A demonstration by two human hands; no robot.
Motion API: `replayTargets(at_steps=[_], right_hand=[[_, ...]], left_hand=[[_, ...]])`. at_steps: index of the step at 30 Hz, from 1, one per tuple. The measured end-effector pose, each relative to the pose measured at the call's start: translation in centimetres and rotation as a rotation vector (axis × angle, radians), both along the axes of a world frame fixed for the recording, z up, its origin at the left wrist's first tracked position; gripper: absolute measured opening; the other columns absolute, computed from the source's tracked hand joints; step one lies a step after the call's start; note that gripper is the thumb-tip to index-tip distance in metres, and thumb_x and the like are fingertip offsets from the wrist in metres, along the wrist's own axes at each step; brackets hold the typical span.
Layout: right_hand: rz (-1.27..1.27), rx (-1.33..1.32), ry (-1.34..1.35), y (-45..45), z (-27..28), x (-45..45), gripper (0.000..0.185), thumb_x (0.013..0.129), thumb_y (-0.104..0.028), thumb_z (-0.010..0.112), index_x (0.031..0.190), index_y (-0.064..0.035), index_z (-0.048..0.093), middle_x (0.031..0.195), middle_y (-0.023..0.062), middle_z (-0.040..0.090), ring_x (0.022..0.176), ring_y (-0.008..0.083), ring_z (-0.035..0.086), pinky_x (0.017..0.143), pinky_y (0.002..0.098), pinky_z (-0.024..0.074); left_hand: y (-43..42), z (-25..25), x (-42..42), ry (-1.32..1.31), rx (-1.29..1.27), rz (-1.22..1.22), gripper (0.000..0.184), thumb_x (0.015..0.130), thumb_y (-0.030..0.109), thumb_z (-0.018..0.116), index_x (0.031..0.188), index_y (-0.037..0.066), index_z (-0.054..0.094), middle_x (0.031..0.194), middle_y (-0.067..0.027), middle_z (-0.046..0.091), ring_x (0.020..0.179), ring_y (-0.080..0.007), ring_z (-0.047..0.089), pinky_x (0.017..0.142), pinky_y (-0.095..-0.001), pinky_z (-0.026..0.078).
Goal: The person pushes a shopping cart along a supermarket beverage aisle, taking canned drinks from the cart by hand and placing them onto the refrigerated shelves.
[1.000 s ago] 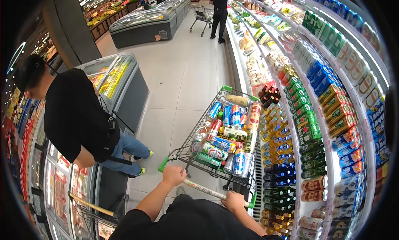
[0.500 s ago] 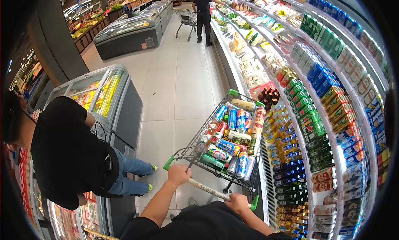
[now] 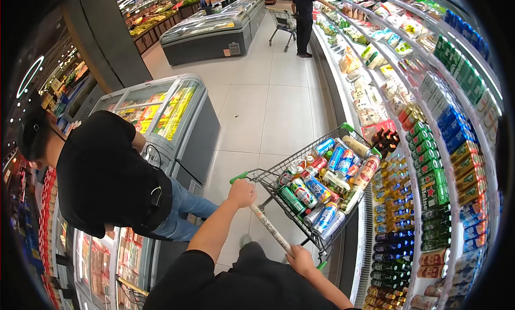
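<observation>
My left hand (image 3: 243,193) is closed around the left end of a shopping cart handle (image 3: 272,228), close to its green corner piece. Near the handle's other end, my right hand (image 3: 300,259) grips the same bar. The handle slants down to the right. Ahead of it, the wire shopping cart (image 3: 266,177) is heaped with drink cans in several colours, among them a green can (image 3: 291,200) and a tall red-and-cream can (image 3: 367,171). The cart's right side is close to the refrigerated shelves.
Refrigerated shelves (image 3: 406,76) with bottles, cans and packs run along the right. A person in black (image 3: 107,173) stands at left beside a chest freezer (image 3: 204,133). Farther up the aisle are another person (image 3: 304,20), a cart (image 3: 282,24) and more freezers (image 3: 206,44). Tiled floor (image 3: 244,111) lies between.
The surroundings have shifted right in my view. The cart and its handle have turned clockwise, and the handle slants more steeply. Both hands still hold the bar.
</observation>
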State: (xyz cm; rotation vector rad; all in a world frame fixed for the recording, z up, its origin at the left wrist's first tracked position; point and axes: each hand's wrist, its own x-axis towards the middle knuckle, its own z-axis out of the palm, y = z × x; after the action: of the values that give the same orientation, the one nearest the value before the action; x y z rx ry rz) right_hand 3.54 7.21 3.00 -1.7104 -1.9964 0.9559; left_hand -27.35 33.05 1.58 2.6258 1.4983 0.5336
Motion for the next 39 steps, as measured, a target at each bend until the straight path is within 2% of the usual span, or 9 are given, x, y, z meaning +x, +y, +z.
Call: replayTargets(at_steps=[3,6,11,14,17,21,28,36,39], right_hand=[[0.083,0.082,-0.058,0.5,-1.6,-0.5,0.055,0.09,-0.028,0.074,0.138,-0.0067,0.056,0.104,0.0214,0.071,0.092,0.043,0.07,0.085,0.0528,0.0563],[0.062,-0.079,-0.191,2.2,1.3,-2.9,0.059,0.091,-0.028,0.072,0.142,-0.0076,0.051,0.104,0.0204,0.072,0.091,0.0423,0.071,0.081,0.0534,0.0569],[-0.043,-0.187,-0.254,7.2,0.3,-8.8,0.057,0.094,-0.027,0.068,0.142,-0.0049,0.046,0.099,0.0236,0.073,0.085,0.0485,0.07,0.076,0.0575,0.0555],[-0.1,-0.205,-0.242,10.4,0.4,-12.1,0.053,0.096,-0.03,0.067,0.139,-0.0064,0.048,0.102,0.0239,0.074,0.088,0.0484,0.071,0.079,0.058,0.0553],[-0.124,-0.171,-0.211,13.5,0.3,-14.3,0.052,0.097,-0.03,0.067,0.138,-0.0047,0.047,0.099,0.0249,0.073,0.086,0.0494,0.07,0.077,0.059,0.0551],[-0.143,-0.147,-0.161,17.7,-0.2,-17.0,0.054,0.097,-0.028,0.067,0.138,-0.001,0.044,0.093,0.0268,0.072,0.083,0.0497,0.07,0.074,0.0597,0.055],[-0.174,-0.119,0.001,23.6,-1.6,-20.3,0.047,0.1,-0.031,0.063,0.133,-0.0008,0.045,0.088,0.0274,0.071,0.082,0.05,0.07,0.075,0.0599,0.0547],[-0.207,-0.197,0.063,29.6,-0.1,-21.5,0.046,0.101,-0.033,0.062,0.131,-0.0033,0.044,0.09,0.0277,0.071,0.083,0.0505,0.069,0.076,0.0611,0.0536],[-0.248,-0.292,0.112,32.1,1.0,-22.1,0.052,0.101,-0.034,0.061,0.138,-0.0039,0.041,0.098,0.028,0.071,0.09,0.0494,0.069,0.081,0.06,0.0537]], left_hand=[[3.6,0.6,-1.6,-0.023,-0.021,-0.053,0.029,0.083,0.031,0.068,0.063,0.01,0.065,0.065,-0.0103,0.064,0.072,-0.0331,0.062,0.072,-0.0492,0.048],[7.5,1.3,-2.9,-0.012,-0.02,-0.102,0.027,0.083,0.03,0.067,0.064,0.01,0.065,0.066,-0.0094,0.064,0.076,-0.0322,0.062,0.075,-0.048,0.048],[14.6,0.9,-5.2,-0.062,-0.002,-0.156,0.029,0.087,0.031,0.066,0.067,0.01,0.066,0.068,-0.0086,0.065,0.079,-0.0303,0.062,0.086,-0.0451,0.048],[17.6,-0.4,-5.3,-0.081,-0.04,-0.066,0.026,0.087,0.029,0.065,0.072,0.008,0.07,0.076,-0.0111,0.069,0.093,-0.0314,0.066,0.104,-0.0483,0.045],[18.7,0.7,-4.3,-0.05,-0.046,0.079,0.027,0.085,0.029,0.066,0.082,0.004,0.074,0.091,-0.0155,0.072,0.123,-0.0362,0.06,0.119,-0.0576,0.032],[20.4,1.5,-2.2,-0.042,-0.166,0.204,0.037,0.083,0.032,0.068,0.097,-0.002,0.077,0.118,-0.0213,0.068,0.151,-0.0439,0.032,0.12,-0.0671,0.025],[26.0,-0.2,-2.2,0.097,-0.145,0.13,0.038,0.084,0.031,0.066,0.1,-0.001,0.079,0.121,-0.022,0.068,0.152,-0.0452,0.032,0.12,-0.0664,0.027],[32.1,1.9,-1.5,0.196,-0.165,0.007,0.043,0.084,0.038,0.068,0.101,0.001,0.08,0.117,-0.0172,0.072,0.151,-0.0457,0.033,0.123,-0.0686,0.018],[34.3,1.9,-2.4,0.123,-0.111,-0.124,0.04,0.086,0.042,0.067,0.095,0.005,0.08,0.111,-0.0168,0.074,0.141,-0.0465,0.044,0.121,-0.0678,0.02]])
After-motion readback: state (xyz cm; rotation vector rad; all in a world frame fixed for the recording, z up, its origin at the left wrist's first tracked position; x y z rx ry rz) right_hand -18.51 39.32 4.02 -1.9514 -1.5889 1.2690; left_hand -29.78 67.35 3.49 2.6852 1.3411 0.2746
